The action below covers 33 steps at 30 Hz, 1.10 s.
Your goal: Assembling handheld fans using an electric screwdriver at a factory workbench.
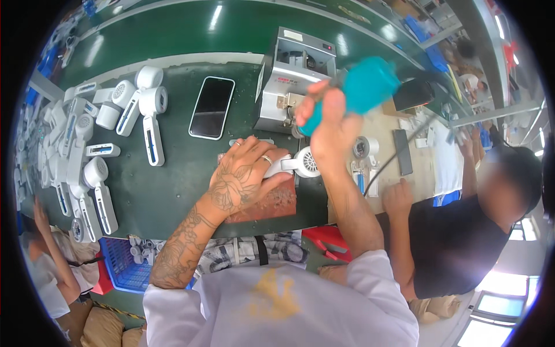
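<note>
The person's left hand (245, 174), fingers curled and thumb along the near side, holds a white fan (307, 164) low over a reddish mat (272, 209) on the dark green table (170, 194). The right hand (335, 123) is closed around a blurred teal tool (370, 85), raised above the fan. A phone (212, 108) lies left of a grey machine (296, 82)

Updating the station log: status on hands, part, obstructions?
Left hand holding white fan over red-brown mat. Right hand gripping raised teal object, blurred. Grey machine just beyond fan; nothing visibly blocking.
</note>
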Tool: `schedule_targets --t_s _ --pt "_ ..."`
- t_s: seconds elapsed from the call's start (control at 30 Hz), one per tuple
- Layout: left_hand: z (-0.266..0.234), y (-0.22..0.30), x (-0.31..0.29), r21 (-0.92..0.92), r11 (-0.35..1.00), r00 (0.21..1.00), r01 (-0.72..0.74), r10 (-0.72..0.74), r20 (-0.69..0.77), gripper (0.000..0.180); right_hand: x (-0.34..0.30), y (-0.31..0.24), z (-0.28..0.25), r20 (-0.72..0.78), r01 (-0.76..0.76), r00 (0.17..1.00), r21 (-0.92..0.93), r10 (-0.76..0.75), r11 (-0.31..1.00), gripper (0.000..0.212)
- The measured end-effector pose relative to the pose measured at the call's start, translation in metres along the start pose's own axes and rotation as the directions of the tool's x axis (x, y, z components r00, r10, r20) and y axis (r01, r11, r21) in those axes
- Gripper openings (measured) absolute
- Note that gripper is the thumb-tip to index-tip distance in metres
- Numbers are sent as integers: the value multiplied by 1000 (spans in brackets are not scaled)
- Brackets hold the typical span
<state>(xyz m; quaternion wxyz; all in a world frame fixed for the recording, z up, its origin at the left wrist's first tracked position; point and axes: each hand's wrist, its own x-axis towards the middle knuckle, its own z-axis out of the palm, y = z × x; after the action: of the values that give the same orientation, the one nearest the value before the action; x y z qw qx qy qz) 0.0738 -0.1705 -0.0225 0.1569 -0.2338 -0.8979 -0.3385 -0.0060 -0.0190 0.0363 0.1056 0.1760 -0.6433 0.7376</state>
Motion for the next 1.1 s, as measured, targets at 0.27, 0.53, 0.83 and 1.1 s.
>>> schedule_targets --t_s 0.27,0.53,0.83,1.1 --pt "3 1 -1 -17 1000 1000 -5 5 12 40 -32 -12 -10 43 5 999 11 -5 1000 63" --pt "3 1 0 30 999 1000 -18 18 -8 41 -34 5 -10 69 -27 997 70 22 997 56" --pt "-1 4 3 31 999 998 19 -21 65 40 -31 5 -10 75 -43 997 65 38 997 49" --pt "-4 1 -1 -31 999 997 28 -26 67 33 14 -3 -1 -27 150 988 -54 -152 987 49"
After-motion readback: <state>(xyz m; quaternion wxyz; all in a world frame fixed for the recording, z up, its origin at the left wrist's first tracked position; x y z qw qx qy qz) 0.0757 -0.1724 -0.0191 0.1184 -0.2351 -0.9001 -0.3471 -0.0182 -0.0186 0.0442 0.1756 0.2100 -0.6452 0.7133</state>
